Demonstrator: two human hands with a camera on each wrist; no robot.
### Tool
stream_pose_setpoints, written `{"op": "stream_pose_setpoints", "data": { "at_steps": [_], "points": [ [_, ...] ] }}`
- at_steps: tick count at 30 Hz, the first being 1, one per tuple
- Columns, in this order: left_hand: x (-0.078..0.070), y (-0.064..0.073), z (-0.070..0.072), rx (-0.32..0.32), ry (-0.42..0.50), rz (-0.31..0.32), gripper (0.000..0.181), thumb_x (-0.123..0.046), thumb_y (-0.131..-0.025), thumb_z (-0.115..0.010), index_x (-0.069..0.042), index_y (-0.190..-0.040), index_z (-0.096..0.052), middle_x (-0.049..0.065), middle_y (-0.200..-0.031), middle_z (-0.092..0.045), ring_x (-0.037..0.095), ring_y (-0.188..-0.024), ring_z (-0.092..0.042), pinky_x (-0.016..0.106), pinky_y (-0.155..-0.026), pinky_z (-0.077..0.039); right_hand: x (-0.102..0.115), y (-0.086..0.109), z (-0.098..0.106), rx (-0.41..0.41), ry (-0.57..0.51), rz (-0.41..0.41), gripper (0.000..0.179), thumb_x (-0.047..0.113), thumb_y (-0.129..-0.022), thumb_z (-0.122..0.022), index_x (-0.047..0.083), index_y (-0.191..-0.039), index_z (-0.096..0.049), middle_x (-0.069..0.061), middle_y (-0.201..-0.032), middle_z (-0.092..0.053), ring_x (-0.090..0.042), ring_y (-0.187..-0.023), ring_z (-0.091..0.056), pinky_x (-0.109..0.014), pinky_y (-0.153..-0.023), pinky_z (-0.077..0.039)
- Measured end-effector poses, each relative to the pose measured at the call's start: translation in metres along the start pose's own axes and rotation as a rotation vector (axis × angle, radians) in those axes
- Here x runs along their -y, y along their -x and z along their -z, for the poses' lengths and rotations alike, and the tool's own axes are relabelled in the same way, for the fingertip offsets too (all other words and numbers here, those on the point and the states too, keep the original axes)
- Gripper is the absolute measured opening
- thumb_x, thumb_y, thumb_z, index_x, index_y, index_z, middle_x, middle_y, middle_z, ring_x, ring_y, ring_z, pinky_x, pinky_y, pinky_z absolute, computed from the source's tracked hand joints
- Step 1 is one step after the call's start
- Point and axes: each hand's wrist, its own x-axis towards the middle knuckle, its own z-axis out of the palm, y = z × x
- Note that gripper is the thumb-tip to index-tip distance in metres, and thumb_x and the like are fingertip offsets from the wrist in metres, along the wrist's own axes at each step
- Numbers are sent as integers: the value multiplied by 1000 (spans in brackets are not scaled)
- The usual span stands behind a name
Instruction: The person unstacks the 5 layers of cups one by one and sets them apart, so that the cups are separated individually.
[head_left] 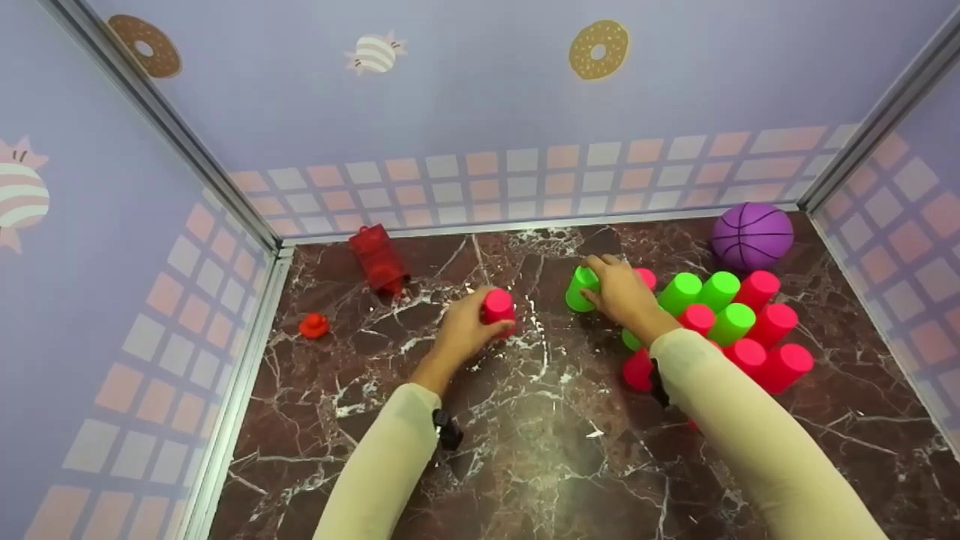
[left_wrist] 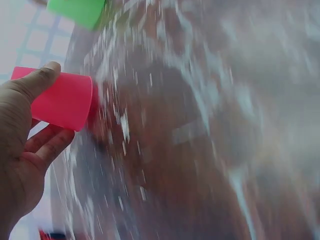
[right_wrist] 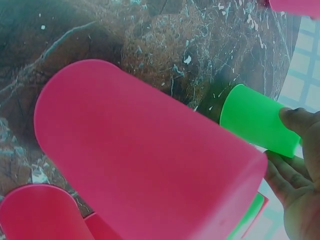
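My left hand (head_left: 466,328) grips a pink-red cup (head_left: 498,306) upside down near the middle of the floor. In the left wrist view the thumb lies on one side of that cup (left_wrist: 65,102) and the fingers on the other. To the right, my right hand (head_left: 619,289) holds a green cup (head_left: 580,291), also upside down, between thumb and fingers. The right wrist view shows this green cup (right_wrist: 257,120) behind a large pink-red cup (right_wrist: 145,145) close to the camera. A group of upturned pink-red and green cups (head_left: 731,322) stands beside and partly behind my right forearm.
A purple ball (head_left: 752,235) sits in the back right corner. At the back left lie a red translucent container (head_left: 379,259) and a small orange-red object (head_left: 313,325), perhaps a toy duck. Patterned walls (head_left: 480,112) enclose the dark marbled floor (head_left: 525,450).
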Motion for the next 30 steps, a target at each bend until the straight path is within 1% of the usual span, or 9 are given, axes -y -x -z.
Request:
{"op": "stream_pose_setpoints", "data": {
  "at_steps": [2,5,8,13,17,21,27,28,30],
  "points": [
    [-34,0,-3,82,32,28,61,-33,-88,-93,-16,-141,-68,10,-137,-78,32,-128,-73,53,-113,-56,0,0,1,10,2,-6,50,19,-99,-83,4,-143,-62,-27,-135,-68,-56,-123,-70,-67,-101,-60],
    [-64,-3,-21,157,36,23,61,-31,-89,-92,-18,-143,-67,5,-137,-77,24,-125,-73,42,-111,-58,0,-1,2,27,12,-17,51,21,-99,-83,5,-143,-62,-27,-137,-68,-56,-123,-70,-67,-101,-60],
    [-85,-8,-41,203,3,-31,61,-32,-90,-91,-17,-144,-66,4,-137,-77,21,-123,-74,37,-108,-59,0,-3,2,47,23,-29,54,22,-99,-84,4,-145,-61,-29,-143,-66,-57,-128,-68,-68,-105,-58],
    [-104,-15,-66,224,-103,-139,59,-34,-93,-90,-13,-143,-66,9,-135,-78,26,-122,-76,38,-105,-61,1,-6,5,83,27,-33,59,21,-99,-83,4,-150,-59,-34,-153,-60,-58,-138,-62,-70,-112,-53],
    [-113,-16,-75,239,-180,-133,64,-38,-95,-88,-14,-149,-63,8,-138,-77,27,-123,-76,40,-104,-61,1,-9,7,90,21,-27,58,20,-97,-84,5,-148,-61,-34,-151,-62,-60,-135,-63,-70,-112,-53],
    [-115,-16,-81,238,-205,-130,62,-39,-97,-86,-13,-148,-63,7,-139,-76,27,-124,-76,39,-105,-61,-1,-11,10,89,22,-31,59,20,-95,-86,6,-147,-63,-31,-147,-66,-60,-131,-65,-70,-108,-55],
    [-100,-17,-96,173,-176,-185,61,-43,-97,-85,-9,-144,-65,12,-132,-78,28,-118,-78,41,-101,-63,-2,-11,11,85,24,-17,55,21,-95,-87,7,-143,-65,-28,-140,-70,-57,-125,-69,-69,-103,-58],
    [-90,-20,-106,155,-183,-198,63,-46,-96,-86,-9,-143,-66,12,-130,-78,28,-117,-78,41,-100,-63,-2,-11,11,82,26,-15,54,21,-96,-87,7,-142,-65,-28,-139,-70,-57,-125,-69,-69,-102,-58],
    [-89,-21,-107,155,-176,-197,64,-47,-96,-85,-9,-144,-65,13,-132,-78,29,-118,-78,41,-101,-63,-2,-10,11,72,23,-12,54,21,-95,-87,7,-142,-65,-28,-139,-70,-57,-123,-70,-69,-101,-59]
  ]
}}
